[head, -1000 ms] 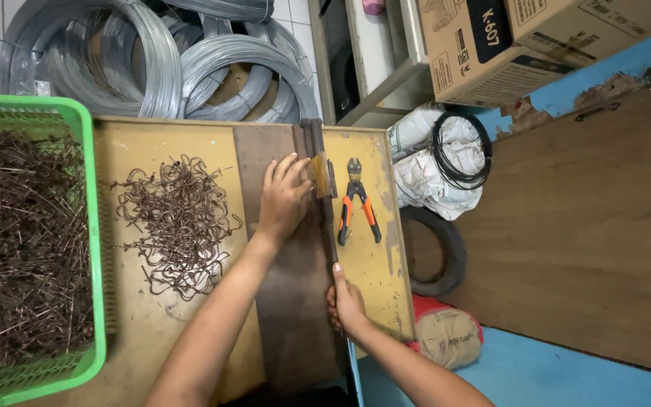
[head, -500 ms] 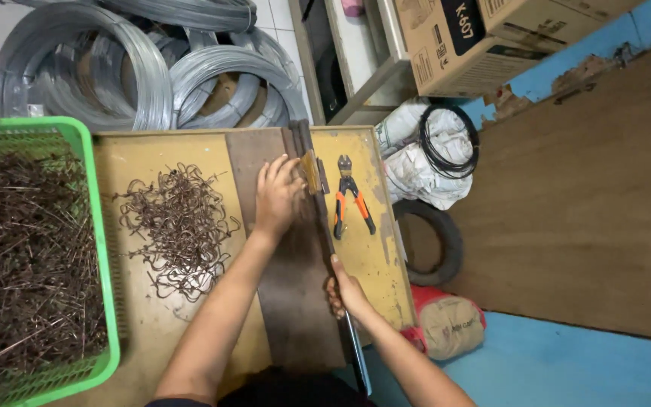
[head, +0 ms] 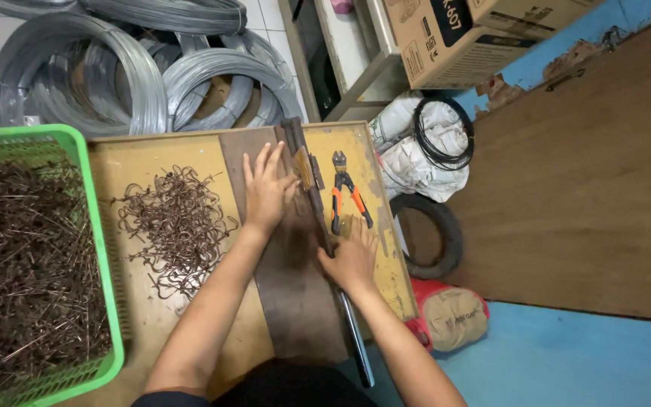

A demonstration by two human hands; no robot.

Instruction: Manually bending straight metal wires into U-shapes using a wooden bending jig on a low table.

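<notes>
Bending wire at the bench jig
My left hand (head: 267, 188) lay flat, fingers spread, steadying the jig; my right hand (head: 352, 256) gripped the lever bar (head: 325, 226)

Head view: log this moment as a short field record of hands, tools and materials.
left hand: flat on the dark metal plate, fingers spread, beside the lever
right hand: on the long lever bar of the bench tool
cutters: orange-handled, lying on the yellow board, untouched
bent wire pieces: loose pile left of the plate
green basket: full of rusty wire pieces
wire coils: stacked beyond the board
</notes>
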